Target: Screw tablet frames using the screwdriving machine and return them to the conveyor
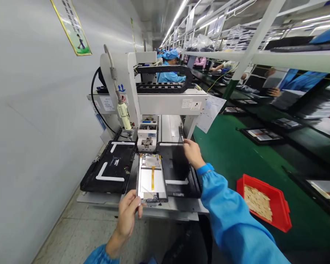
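Observation:
An opened tablet, its silver inside and a yellow ribbon cable showing, is held by its near left corner in my left hand, thumb on top. It is over the gap between two black fixture plates. My right hand is at the far right corner of the right fixture plate, fingers pinched together. What they grip there, if anything, I cannot make out. The left fixture plate carries white L-shaped strips and has no hand on it.
A white gantry machine stands behind the plates, with a cream handheld tool hanging at its left. To the right, a red bin of small tan pieces is on the green bench. Further off are a conveyor with tablets and co-workers in blue.

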Available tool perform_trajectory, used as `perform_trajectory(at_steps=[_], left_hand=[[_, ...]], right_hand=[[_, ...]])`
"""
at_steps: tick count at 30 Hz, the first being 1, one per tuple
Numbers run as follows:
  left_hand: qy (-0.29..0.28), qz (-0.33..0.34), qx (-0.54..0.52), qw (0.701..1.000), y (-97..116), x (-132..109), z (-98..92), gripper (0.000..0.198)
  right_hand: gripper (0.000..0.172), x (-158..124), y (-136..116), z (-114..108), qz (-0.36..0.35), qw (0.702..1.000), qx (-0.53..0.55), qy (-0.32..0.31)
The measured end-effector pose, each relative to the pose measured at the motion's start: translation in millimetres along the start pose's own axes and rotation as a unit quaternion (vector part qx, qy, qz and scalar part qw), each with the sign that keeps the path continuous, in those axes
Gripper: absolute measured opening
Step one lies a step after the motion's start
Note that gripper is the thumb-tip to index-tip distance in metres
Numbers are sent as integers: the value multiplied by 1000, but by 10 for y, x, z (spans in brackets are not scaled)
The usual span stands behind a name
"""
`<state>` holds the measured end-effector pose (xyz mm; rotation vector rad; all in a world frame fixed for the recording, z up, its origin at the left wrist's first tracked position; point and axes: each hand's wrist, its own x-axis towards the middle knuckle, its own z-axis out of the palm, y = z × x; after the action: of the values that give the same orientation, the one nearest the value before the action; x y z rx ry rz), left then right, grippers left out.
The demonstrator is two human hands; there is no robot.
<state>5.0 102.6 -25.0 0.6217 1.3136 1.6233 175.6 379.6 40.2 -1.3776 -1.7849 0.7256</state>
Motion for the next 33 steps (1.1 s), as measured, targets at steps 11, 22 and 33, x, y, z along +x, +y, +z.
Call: perform_trajectory(at_steps=[11, 22, 33], left_hand=[[-112, 8, 178, 978, -138, 1024, 733, 45], [-149, 282, 640, 699, -37, 624, 517, 48], [-371, 285, 640, 610, -1088, -468, 1689, 53]], right_hand=[[64, -384, 535, -1172, 78, 955, 266, 106], [62, -1833, 371, -2505, 138, 958, 190, 166], [53, -3850, 1074, -3144, 55, 941, -283, 175]])
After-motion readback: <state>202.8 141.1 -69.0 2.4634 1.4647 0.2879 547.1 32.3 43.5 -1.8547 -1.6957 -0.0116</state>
